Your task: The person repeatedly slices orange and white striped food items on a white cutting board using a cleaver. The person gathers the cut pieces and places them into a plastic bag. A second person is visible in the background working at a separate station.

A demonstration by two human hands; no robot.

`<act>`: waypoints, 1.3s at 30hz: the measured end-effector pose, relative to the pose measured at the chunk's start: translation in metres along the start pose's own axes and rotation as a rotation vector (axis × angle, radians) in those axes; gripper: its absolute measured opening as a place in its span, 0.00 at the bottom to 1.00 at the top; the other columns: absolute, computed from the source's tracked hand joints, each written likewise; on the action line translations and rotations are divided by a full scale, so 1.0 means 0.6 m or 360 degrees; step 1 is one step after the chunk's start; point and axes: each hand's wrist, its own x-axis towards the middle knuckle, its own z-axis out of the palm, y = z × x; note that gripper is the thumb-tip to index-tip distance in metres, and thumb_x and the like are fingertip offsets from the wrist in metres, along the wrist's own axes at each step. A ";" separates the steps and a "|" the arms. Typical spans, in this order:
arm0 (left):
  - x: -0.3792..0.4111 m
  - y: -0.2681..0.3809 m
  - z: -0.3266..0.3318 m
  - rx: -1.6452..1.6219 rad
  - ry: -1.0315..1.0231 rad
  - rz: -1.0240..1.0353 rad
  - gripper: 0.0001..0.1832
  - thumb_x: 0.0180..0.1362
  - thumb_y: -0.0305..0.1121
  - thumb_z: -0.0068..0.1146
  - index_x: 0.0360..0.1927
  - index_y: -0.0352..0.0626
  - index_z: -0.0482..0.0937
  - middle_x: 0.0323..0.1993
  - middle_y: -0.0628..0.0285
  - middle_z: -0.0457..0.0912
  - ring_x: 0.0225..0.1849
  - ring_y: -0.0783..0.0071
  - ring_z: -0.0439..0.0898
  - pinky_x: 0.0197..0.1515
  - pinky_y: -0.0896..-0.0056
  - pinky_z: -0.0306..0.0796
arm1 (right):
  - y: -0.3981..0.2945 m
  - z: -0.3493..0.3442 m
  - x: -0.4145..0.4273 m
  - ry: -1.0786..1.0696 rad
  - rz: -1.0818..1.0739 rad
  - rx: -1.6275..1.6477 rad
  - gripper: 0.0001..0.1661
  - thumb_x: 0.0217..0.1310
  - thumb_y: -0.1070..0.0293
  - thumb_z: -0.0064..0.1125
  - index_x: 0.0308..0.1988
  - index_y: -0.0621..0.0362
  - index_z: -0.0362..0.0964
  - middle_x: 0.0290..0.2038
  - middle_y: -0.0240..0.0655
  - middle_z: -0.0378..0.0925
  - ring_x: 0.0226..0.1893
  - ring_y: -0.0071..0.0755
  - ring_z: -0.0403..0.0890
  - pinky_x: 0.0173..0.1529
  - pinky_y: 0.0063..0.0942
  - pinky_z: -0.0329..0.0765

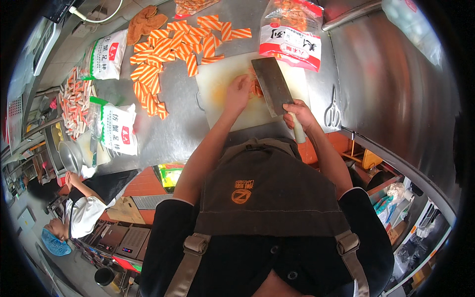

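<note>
My right hand [298, 115] grips the pale handle of a broad cleaver [272, 86], whose blade is over a white cutting board [237, 120]. Reddish-orange cut food [256, 88] lies on the board, partly hidden by the blade. My left hand [239, 91] is just left of this food, its fingers curled; whether it touches or holds a piece cannot be told. Many orange-and-white striped food slices [163, 48] are spread on the steel table beyond and left of the board. Kitchen scissors [333, 111] lie right of the board.
A red-and-white food bag [291, 41] overlaps the board's far right corner. Two green-and-white bags [118, 128] and a heap of cut sticks [76, 105] lie at the left, near a knife [94, 152]. An orange cloth [146, 24] lies farther back. A co-worker [83, 215] stands at lower left.
</note>
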 end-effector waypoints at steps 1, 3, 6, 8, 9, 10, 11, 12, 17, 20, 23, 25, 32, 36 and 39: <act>0.002 0.009 0.005 -0.0427 -0.0099 -0.0179 0.18 0.70 0.40 0.60 0.54 0.37 0.83 0.33 0.60 0.86 0.33 0.74 0.85 0.38 0.67 0.79 | 0.006 -0.001 0.003 -0.0046 0.0017 0.0026 0.09 0.71 0.65 0.58 0.41 0.58 0.71 0.17 0.32 0.69 0.12 0.28 0.69 0.18 0.30 0.66; 0.001 0.030 0.014 -0.0522 -0.0178 -0.0304 0.19 0.71 0.39 0.59 0.57 0.37 0.81 0.35 0.60 0.86 0.34 0.75 0.84 0.38 0.65 0.80 | 0.008 0.003 0.000 -0.0048 0.0028 0.0004 0.08 0.71 0.65 0.58 0.41 0.58 0.71 0.17 0.31 0.69 0.12 0.28 0.69 0.18 0.29 0.67; 0.025 -0.005 -0.021 0.0056 0.0051 -0.0069 0.21 0.67 0.38 0.63 0.57 0.33 0.78 0.37 0.52 0.85 0.36 0.64 0.84 0.41 0.60 0.80 | 0.005 0.017 -0.020 0.0099 -0.0041 -0.0299 0.06 0.71 0.68 0.58 0.40 0.59 0.72 0.18 0.32 0.70 0.13 0.28 0.71 0.20 0.28 0.69; 0.049 -0.012 -0.056 0.0559 0.0309 0.0158 0.24 0.64 0.38 0.66 0.56 0.30 0.77 0.38 0.48 0.84 0.38 0.55 0.84 0.44 0.56 0.79 | 0.025 -0.006 -0.036 0.0256 -0.0222 -0.0605 0.07 0.69 0.69 0.59 0.42 0.61 0.74 0.18 0.33 0.72 0.14 0.34 0.73 0.21 0.32 0.72; 0.061 0.002 -0.087 0.0750 0.0441 0.0247 0.25 0.63 0.38 0.67 0.56 0.30 0.77 0.38 0.47 0.85 0.40 0.52 0.84 0.46 0.54 0.79 | 0.038 -0.022 -0.046 0.0346 -0.0313 -0.0752 0.08 0.68 0.70 0.60 0.43 0.63 0.76 0.18 0.34 0.73 0.14 0.37 0.75 0.22 0.35 0.74; 0.072 0.013 -0.121 0.0942 0.0584 0.0338 0.25 0.62 0.38 0.68 0.56 0.30 0.76 0.38 0.47 0.85 0.41 0.49 0.84 0.48 0.52 0.79 | 0.049 -0.038 -0.054 0.0483 -0.0465 -0.1143 0.09 0.66 0.71 0.60 0.45 0.63 0.76 0.20 0.36 0.75 0.16 0.40 0.77 0.23 0.37 0.75; 0.091 0.014 -0.152 0.1191 0.0765 0.0509 0.27 0.60 0.40 0.70 0.55 0.30 0.76 0.39 0.46 0.85 0.43 0.46 0.84 0.50 0.50 0.78 | 0.059 -0.053 -0.063 0.0628 -0.0615 -0.1530 0.12 0.64 0.71 0.60 0.47 0.63 0.76 0.23 0.38 0.78 0.18 0.43 0.79 0.25 0.39 0.77; 0.114 0.012 -0.181 0.1435 0.0952 0.0683 0.28 0.58 0.42 0.72 0.53 0.30 0.76 0.39 0.44 0.85 0.44 0.43 0.84 0.51 0.48 0.78 | 0.068 -0.063 -0.066 0.0770 -0.0769 -0.1923 0.14 0.62 0.72 0.61 0.49 0.63 0.76 0.25 0.40 0.80 0.20 0.47 0.80 0.27 0.42 0.79; 0.208 -0.002 -0.246 0.1577 0.0902 0.0004 0.35 0.49 0.51 0.78 0.50 0.31 0.79 0.45 0.43 0.87 0.49 0.46 0.85 0.53 0.52 0.78 | 0.102 -0.100 -0.040 0.1070 -0.0820 -0.2380 0.34 0.58 0.74 0.63 0.66 0.56 0.70 0.40 0.45 0.81 0.37 0.54 0.84 0.41 0.48 0.83; 0.243 -0.033 -0.279 0.1406 0.0720 -0.0125 0.32 0.45 0.53 0.80 0.39 0.34 0.82 0.43 0.41 0.87 0.46 0.46 0.87 0.48 0.52 0.80 | 0.115 -0.120 -0.023 0.0975 -0.0830 -0.2383 0.43 0.56 0.74 0.67 0.70 0.57 0.63 0.41 0.47 0.77 0.39 0.57 0.82 0.43 0.49 0.82; 0.242 -0.028 -0.295 0.1157 0.0627 -0.0297 0.25 0.46 0.48 0.81 0.32 0.34 0.84 0.37 0.48 0.88 0.37 0.60 0.88 0.38 0.58 0.80 | 0.099 -0.100 -0.008 0.0887 -0.0615 -0.2477 0.41 0.56 0.73 0.63 0.70 0.60 0.63 0.41 0.48 0.78 0.40 0.57 0.81 0.43 0.51 0.81; 0.219 -0.011 -0.300 0.1046 0.0569 -0.0427 0.17 0.55 0.40 0.78 0.39 0.37 0.87 0.32 0.60 0.89 0.34 0.70 0.87 0.35 0.65 0.79 | 0.055 -0.057 0.010 0.0876 -0.0725 -0.2511 0.31 0.57 0.72 0.63 0.61 0.62 0.71 0.41 0.50 0.79 0.40 0.59 0.82 0.43 0.52 0.81; 0.119 0.051 -0.288 -0.0677 0.0208 -0.0241 0.12 0.66 0.28 0.65 0.52 0.42 0.80 0.42 0.64 0.86 0.40 0.69 0.85 0.45 0.64 0.81 | -0.202 0.141 0.298 0.0500 -0.1464 -0.2247 0.16 0.59 0.73 0.62 0.48 0.63 0.77 0.46 0.51 0.81 0.50 0.59 0.81 0.55 0.47 0.80; 0.126 0.105 -0.246 -0.0972 -0.0024 -0.0343 0.12 0.67 0.27 0.64 0.52 0.43 0.78 0.38 0.65 0.84 0.38 0.72 0.84 0.43 0.66 0.79 | -0.227 0.135 0.482 0.0734 -0.1281 -0.2667 0.20 0.62 0.69 0.63 0.53 0.60 0.74 0.53 0.50 0.80 0.59 0.57 0.77 0.62 0.45 0.76; 0.193 0.073 -0.213 -0.0117 0.0185 -0.0273 0.18 0.65 0.33 0.65 0.54 0.37 0.77 0.40 0.60 0.86 0.37 0.65 0.87 0.39 0.61 0.81 | -0.259 0.163 0.489 0.0519 -0.0943 -0.2883 0.22 0.65 0.70 0.58 0.57 0.59 0.73 0.61 0.47 0.76 0.62 0.56 0.76 0.68 0.45 0.72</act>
